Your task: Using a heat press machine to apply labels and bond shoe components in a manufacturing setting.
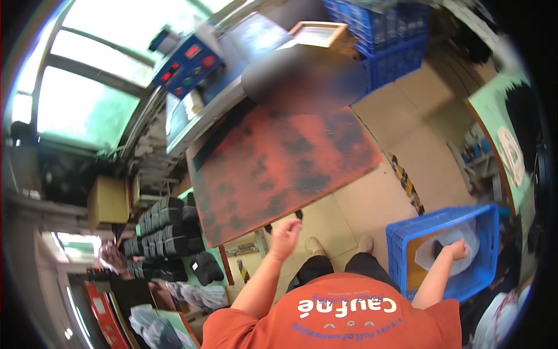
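Observation:
My left hand [285, 237] is raised beside the near edge of a worn red-and-black tabletop [290, 157]. Its fingers are curled in, and nothing shows in them. A small dark thing lies just past its fingertips; I cannot make out what it is. On the right, my right hand [457, 250] is closed over the inside of a blue plastic crate [395, 256]. A clear plastic bag [463, 266] lies in the crate under that hand, with something dark next to it. Whether the fingers grip the bag is hidden.
A blue control box [189, 64] with red displays stands on a metal bench behind the tabletop. Blue crates [395, 58] are stacked at the back. Black bundled goods [160, 230] pile up at left. Yellow-black tape [407, 183] marks the tiled floor. A green-topped table [494, 116] stands right.

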`<state>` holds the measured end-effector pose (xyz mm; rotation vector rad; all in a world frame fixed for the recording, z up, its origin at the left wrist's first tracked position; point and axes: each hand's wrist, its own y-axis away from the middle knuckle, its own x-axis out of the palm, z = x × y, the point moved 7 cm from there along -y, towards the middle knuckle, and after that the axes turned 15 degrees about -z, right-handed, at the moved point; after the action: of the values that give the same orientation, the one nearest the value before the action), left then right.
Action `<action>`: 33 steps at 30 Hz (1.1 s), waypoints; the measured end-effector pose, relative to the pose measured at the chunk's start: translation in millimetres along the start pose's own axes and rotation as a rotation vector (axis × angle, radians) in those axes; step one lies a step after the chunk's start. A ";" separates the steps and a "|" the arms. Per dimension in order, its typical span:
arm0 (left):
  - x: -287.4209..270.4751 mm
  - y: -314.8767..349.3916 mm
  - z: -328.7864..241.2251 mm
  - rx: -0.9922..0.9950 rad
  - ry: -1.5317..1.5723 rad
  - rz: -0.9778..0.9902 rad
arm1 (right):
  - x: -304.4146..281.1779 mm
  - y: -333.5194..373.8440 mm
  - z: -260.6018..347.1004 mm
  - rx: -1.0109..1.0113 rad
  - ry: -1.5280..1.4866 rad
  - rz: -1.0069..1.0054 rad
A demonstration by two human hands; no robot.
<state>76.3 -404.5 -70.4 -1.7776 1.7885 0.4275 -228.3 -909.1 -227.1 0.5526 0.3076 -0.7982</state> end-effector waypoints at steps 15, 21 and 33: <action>-151.0 -292.3 196.2 -0.156 -0.805 -0.118 | 12.2 608.6 -36.2 -1.486 -0.046 1.582; -164.4 -316.2 210.9 -0.053 -0.827 -0.108 | -1.4 623.2 -60.6 -1.820 0.087 1.356; -219.1 -157.1 72.3 0.158 -0.159 -0.429 | 21.0 622.8 -65.1 -1.933 0.059 1.403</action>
<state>231.9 -196.0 30.7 -1.8902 1.2513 0.2365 246.2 -530.2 -72.3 -1.0387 0.4791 1.0004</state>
